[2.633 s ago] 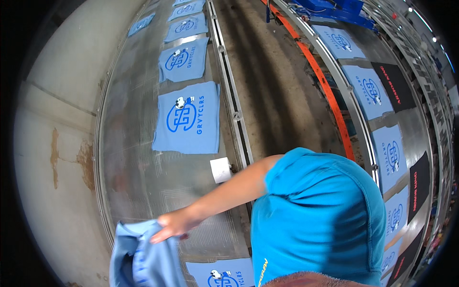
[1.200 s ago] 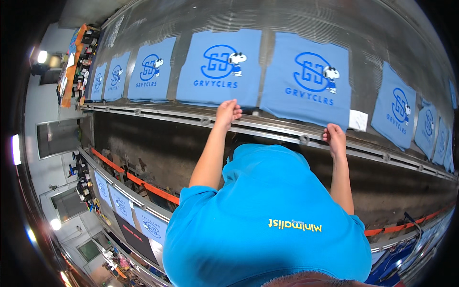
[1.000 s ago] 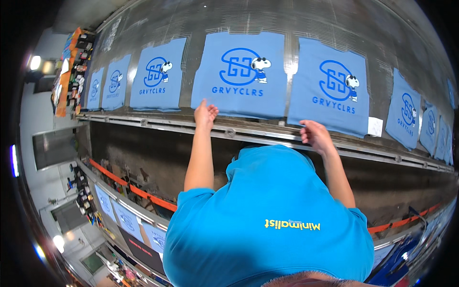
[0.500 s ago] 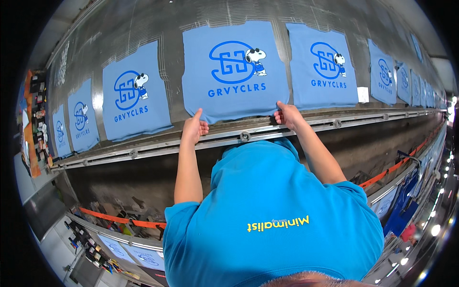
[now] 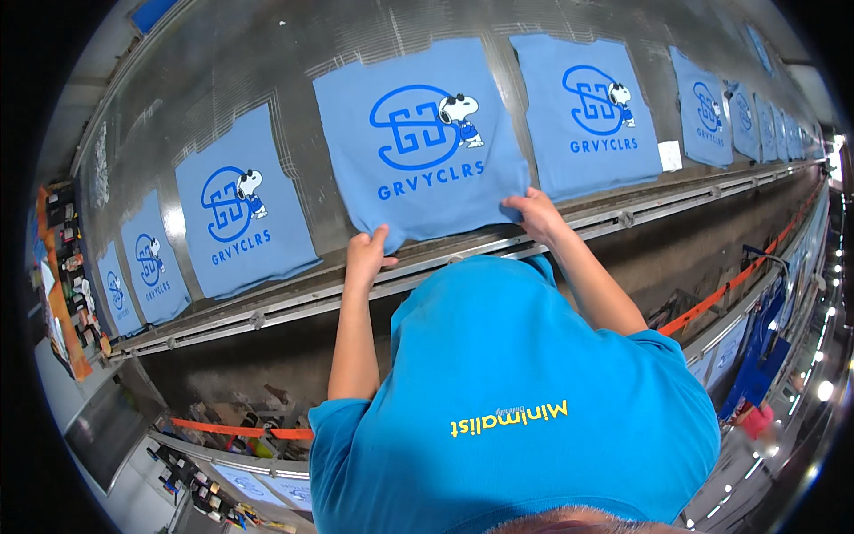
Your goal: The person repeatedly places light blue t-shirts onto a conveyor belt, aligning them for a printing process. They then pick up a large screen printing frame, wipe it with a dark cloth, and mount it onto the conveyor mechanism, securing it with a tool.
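Observation:
In front of me a light blue fabric panel (image 5: pixel 418 205) lies on the long grey printing table (image 5: pixel 267 53). It bears a darker blue round emblem, lettering and a white cartoon dog. My left hand (image 5: pixel 365 256) pinches its near left corner between thumb and fingers. At the near right corner my right hand (image 5: pixel 535 216) is closed on the edge of the same panel. The near edge is bunched at the left corner and slightly lifted between my hands, while the far part rests flat on the table.
Matching panels lie along the table, one to the left (image 5: pixel 233 254) and one close on the right (image 5: pixel 583 165). A metal rail (image 5: pixel 623 218) runs along the near edge. A small white paper (image 5: pixel 670 156) lies by the right panel. Cluttered goods (image 5: pixel 67 258) stand far left.
My hands have closed on the panel's near corners and the left one has drawn its corner nearer. That edge is more creased now. The whole view has tilted slightly.

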### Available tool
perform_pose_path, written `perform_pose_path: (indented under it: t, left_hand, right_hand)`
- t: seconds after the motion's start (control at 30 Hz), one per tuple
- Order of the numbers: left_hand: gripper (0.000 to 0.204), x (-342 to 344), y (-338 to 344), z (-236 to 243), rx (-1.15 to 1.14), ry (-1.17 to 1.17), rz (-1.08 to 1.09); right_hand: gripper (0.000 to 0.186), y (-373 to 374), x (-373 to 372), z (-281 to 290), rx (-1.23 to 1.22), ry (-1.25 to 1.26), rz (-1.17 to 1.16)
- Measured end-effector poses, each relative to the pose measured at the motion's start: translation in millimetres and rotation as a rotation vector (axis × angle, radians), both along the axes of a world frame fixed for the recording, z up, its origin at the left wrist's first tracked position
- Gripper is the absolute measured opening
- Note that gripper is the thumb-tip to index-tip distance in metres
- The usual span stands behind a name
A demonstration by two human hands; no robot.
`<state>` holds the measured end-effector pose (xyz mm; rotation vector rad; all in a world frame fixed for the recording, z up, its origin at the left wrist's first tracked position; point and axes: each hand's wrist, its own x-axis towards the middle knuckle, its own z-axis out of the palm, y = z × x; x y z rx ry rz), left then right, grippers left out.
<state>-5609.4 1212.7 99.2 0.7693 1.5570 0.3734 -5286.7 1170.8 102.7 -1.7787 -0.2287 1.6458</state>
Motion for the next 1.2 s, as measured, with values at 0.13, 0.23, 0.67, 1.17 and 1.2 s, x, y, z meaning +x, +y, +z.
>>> perform_pose_path:
  t: [0.13, 0.23, 0.67, 1.17, 1.2]
  left_hand:
    - [0.019, -25.8, -20.9, -32.3, 0.053, -0.121, 0.190]
    - [0.018, -9.3, -18.5, -31.5, -0.070, -0.410, 0.545]
    - [0.027, 34.5, 22.4, 10.0, -0.087, -0.731, 0.220]
    - [0.031, 64.7, 8.6, -16.0, -0.316, -0.651, 0.364]
    - [0.033, 66.1, 10.9, -15.0, -0.319, -0.593, 0.316]
  right_hand:
    - [0.023, -38.7, 31.2, -102.5, 0.066, 0.276, -0.266]
    - [0.020, -19.1, -2.7, -85.8, 0.033, 0.403, -0.377]
    - [0.032, 40.7, -11.1, -2.4, 0.150, 0.522, 0.118]
    - [0.019, 41.9, -61.8, -12.2, -0.090, 0.593, -0.033]
    - [0.019, 42.7, -61.6, -15.5, -0.052, 0.605, 0.003]
